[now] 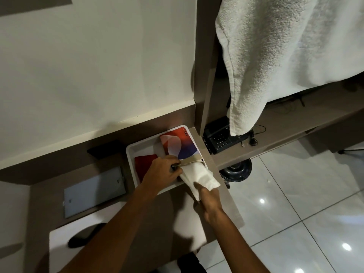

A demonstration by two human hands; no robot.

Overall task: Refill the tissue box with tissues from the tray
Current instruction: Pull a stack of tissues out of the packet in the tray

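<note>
A white tray (131, 154) sits on the brown counter against the wall. In it lies a tissue box (178, 145) with a red, white and blue pattern, and beside it a red packet (142, 164). The box's near end flap (190, 160) is open. My left hand (162, 171) grips that open end of the box. My right hand (208, 201) holds a wad of white tissues (199, 174) whose far end reaches the box's opening.
A large white towel (275, 56) hangs at the upper right over a black desk phone (220, 137) on a lower shelf. A grey flat panel (94, 192) lies left of the tray. A dark round stool base (238, 171) stands on the glossy tiled floor.
</note>
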